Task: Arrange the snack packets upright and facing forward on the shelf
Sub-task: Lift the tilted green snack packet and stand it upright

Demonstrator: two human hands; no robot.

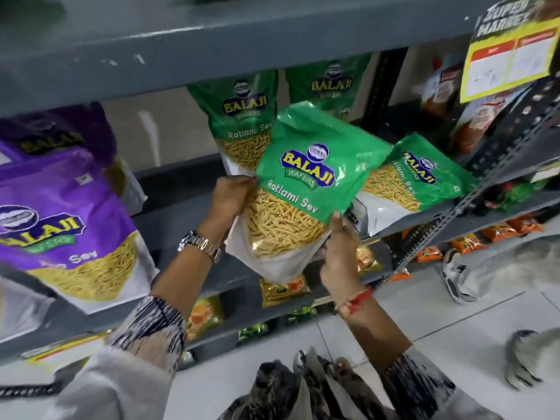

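A green Ratlami Sev packet (306, 183) is held in front of the grey shelf (181, 189), tilted with its top to the right. My left hand (227, 201) grips its left edge and my right hand (341, 247) grips its lower right corner. Behind it a second green packet (239, 122) stands upright at the back of the shelf, with a third (330, 83) to its right. Another green packet (412, 183) leans sideways on the shelf at the right. Purple sev packets (66, 219) stand at the left.
A yellow price sign (512, 53) hangs from the upper shelf (212, 47) at the right. A perforated metal upright (485, 183) crosses diagonally on the right. Lower shelves hold small orange and yellow packets (281, 291). Another person's shoes (460, 274) are on the tiled floor.
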